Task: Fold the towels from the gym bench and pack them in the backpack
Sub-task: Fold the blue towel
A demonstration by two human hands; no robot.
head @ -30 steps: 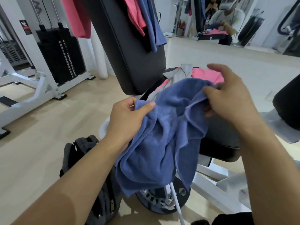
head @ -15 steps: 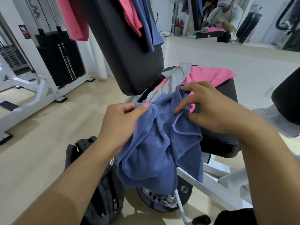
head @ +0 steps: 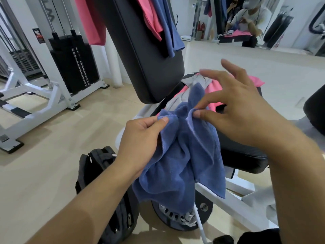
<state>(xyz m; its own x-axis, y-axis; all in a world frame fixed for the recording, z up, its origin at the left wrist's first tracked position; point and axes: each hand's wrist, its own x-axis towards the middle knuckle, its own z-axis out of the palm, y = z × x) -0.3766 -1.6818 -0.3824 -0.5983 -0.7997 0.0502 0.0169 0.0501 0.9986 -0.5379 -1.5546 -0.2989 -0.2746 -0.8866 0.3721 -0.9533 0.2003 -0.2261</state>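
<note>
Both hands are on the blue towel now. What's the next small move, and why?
Probably draw the hands apart to spread the towel flat. The left hand and right hand each pinch its top edge close together, so it hangs bunched and can't yet be folded.

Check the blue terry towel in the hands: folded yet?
Not folded. The blue terry towel hangs bunched and creased, pinched at its top edge by the left hand and right hand.

backpack (head: 98, 175) partly behind left forearm, mirror reflection (head: 246, 20) blurry, bench (head: 246, 155) part-hidden by towel (head: 179, 164)
</note>
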